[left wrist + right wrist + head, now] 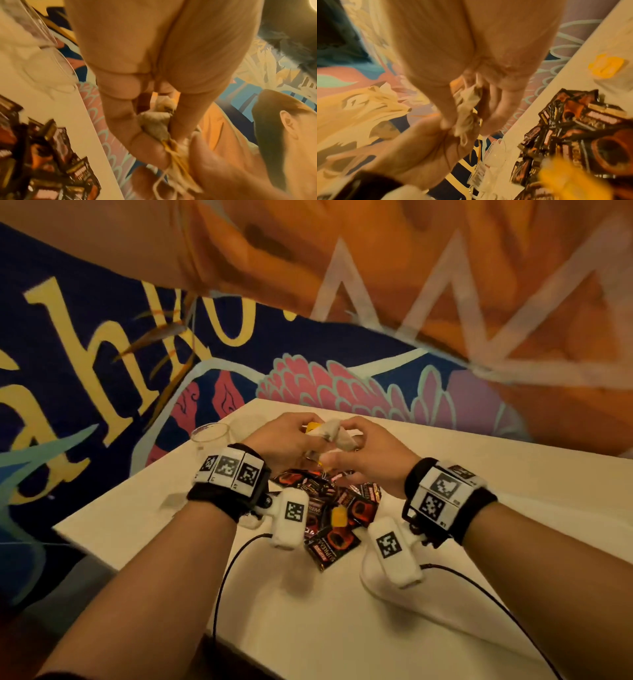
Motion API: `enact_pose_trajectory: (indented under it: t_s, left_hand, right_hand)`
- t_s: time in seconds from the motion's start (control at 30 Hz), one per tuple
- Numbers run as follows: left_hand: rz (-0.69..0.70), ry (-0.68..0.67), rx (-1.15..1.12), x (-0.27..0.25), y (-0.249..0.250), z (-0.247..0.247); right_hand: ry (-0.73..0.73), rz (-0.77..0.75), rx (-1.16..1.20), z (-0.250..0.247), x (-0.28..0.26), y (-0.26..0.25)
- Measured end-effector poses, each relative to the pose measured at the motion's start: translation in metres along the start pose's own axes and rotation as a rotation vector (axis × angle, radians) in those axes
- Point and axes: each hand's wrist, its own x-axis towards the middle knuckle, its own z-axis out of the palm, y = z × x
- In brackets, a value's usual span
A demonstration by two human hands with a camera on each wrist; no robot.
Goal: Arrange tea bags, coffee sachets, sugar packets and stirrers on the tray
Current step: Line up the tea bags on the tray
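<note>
Both hands are raised over the white table (308, 611) and hold one bunch of pale tea bags (330, 434) with strings and yellow tags. My left hand (291, 436) pinches the bunch from the left, my right hand (363, 451) from the right. In the left wrist view the tea bags (154, 124) sit between thumb and fingers, strings hanging. The right wrist view shows the tea bags (467, 112) pinched the same way. A heap of dark coffee sachets (329, 508) lies below the hands, with a yellow tag (337, 517) on it. I cannot make out a tray.
A clear plastic cup (209, 436) stands at the table's far left corner, close to my left hand. A painted mural wall (102, 354) rises behind the table. Black cables (226, 577) run from both wrist cameras across the near table. Another tagged tea bag (606, 70) lies apart.
</note>
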Motion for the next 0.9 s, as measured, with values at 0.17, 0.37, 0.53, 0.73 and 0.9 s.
enact_pose_trajectory:
  t_s: [0.17, 0.37, 0.53, 0.73, 0.9]
  left_hand:
    - [0.001, -0.086, -0.276, 0.028, 0.011, 0.039]
    - [0.025, -0.294, -0.415, 0.049, 0.009, 0.087]
    - [0.051, -0.216, -0.446, 0.068, -0.009, 0.113]
    - [0.001, -0.111, -0.576, 0.079, -0.024, 0.121]
    - [-0.024, -0.013, -0.657, 0.083, -0.031, 0.118]
  right_hand:
    - [0.303, -0.096, -0.228, -0.031, 0.004, 0.004]
    - [0.244, -0.059, -0.635, -0.065, -0.002, 0.002]
    - [0.335, 0.031, -0.527, -0.080, -0.003, 0.015]
    - [0.454, 0.079, -0.422, -0.093, -0.004, 0.032]
    - [0.415, 0.105, -0.386, -0.104, 0.000, 0.037]
